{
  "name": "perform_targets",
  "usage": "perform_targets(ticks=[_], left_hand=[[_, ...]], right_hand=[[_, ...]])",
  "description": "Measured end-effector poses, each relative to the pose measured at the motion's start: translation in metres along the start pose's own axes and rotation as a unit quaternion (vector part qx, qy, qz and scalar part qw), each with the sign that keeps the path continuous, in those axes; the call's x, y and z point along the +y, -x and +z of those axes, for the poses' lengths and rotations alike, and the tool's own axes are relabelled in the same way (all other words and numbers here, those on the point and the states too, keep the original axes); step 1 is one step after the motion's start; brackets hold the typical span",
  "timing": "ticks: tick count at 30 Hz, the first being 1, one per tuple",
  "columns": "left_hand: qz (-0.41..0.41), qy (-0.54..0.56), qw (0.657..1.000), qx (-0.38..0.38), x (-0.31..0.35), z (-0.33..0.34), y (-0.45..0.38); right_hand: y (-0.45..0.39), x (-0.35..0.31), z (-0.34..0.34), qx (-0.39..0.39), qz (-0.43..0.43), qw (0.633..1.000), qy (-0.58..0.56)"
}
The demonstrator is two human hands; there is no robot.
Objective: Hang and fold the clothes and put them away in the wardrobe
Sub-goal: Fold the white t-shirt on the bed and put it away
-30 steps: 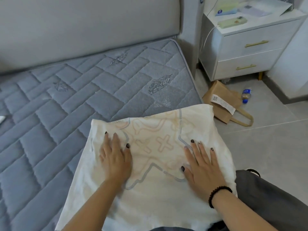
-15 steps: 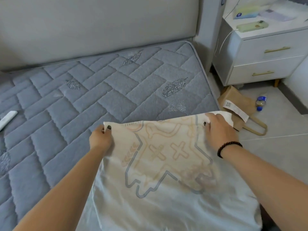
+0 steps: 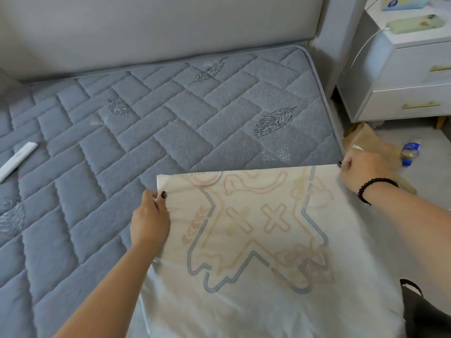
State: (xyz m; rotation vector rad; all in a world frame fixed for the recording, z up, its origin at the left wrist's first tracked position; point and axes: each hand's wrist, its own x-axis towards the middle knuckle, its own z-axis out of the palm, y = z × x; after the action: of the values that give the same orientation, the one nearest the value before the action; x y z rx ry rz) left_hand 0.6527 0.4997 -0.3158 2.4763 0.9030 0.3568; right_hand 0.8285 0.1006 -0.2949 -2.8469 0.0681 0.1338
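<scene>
Head view: the left hand [image 3: 148,218] has its grip closed on the far left corner of a white garment [image 3: 256,301], with the thumb on top of the cloth and the fingers curled beneath the edge. The right hand [image 3: 361,167] has its grip closed on the far right corner, with the fingers curled round the fold; a black bead bracelet [image 3: 373,189] sits on that wrist. Between the two hands the far edge of the garment runs straight and taut. A faint printed outline in blue, orange and yellow shows through the cloth, with two cross shapes near its middle. The garment lies over the near right corner of a grey quilted mattress [image 3: 122,167] and extends toward the person, past the bottom of the frame.

A pale padded headboard [image 3: 146,32] stands along the far edge of the mattress. A white strip-shaped object [image 3: 17,158] lies on the mattress at the far left. A white bedside cabinet [image 3: 402,81] with two brass drawer handles stands right of the bed; a pale green phone [image 3: 412,24] with a white cable lies on top of it. On the floor beside the bed, a brown paper bag [image 3: 375,142] lies behind the right hand, and a small blue-capped bottle [image 3: 410,152] lies just beside the bag. A dark bag [image 3: 424,315] shows at the lower right corner.
</scene>
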Motion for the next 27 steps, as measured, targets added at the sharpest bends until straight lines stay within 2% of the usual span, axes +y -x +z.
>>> perform_targets(ticks=[6, 9, 12, 17, 20, 22, 25, 27], left_hand=[[-0.050, -0.005, 0.999, -0.011, 0.002, -0.013, 0.033], [-0.006, -0.022, 1.000, -0.007, -0.009, -0.023, 0.072], [0.032, -0.042, 0.999, 0.013, -0.020, -0.027, 0.103], [-0.004, -0.044, 0.999, -0.030, -0.035, -0.034, 0.105], [-0.001, -0.080, 0.996, -0.037, -0.045, -0.041, 0.102], [0.000, -0.086, 0.996, -0.021, -0.048, -0.043, 0.105], [-0.082, -0.033, 0.995, 0.038, -0.053, -0.043, 0.112], [-0.147, -0.019, 0.989, 0.027, -0.058, -0.046, 0.114]], right_hand=[[0.016, -0.007, 0.016, 0.075, 0.018, 0.997, -0.012], [0.033, -0.011, 0.019, 0.065, 0.025, 0.996, -0.052], [0.069, -0.025, 0.028, 0.082, -0.014, 0.996, -0.015], [0.141, -0.032, 0.060, -0.038, -0.059, 0.994, 0.087], [0.162, -0.012, 0.067, -0.019, -0.086, 0.991, 0.100], [0.169, -0.001, 0.063, -0.016, -0.060, 0.994, 0.090], [0.180, 0.010, 0.059, -0.036, 0.006, 0.996, 0.086], [0.186, 0.015, 0.054, -0.034, 0.051, 0.997, 0.047]])
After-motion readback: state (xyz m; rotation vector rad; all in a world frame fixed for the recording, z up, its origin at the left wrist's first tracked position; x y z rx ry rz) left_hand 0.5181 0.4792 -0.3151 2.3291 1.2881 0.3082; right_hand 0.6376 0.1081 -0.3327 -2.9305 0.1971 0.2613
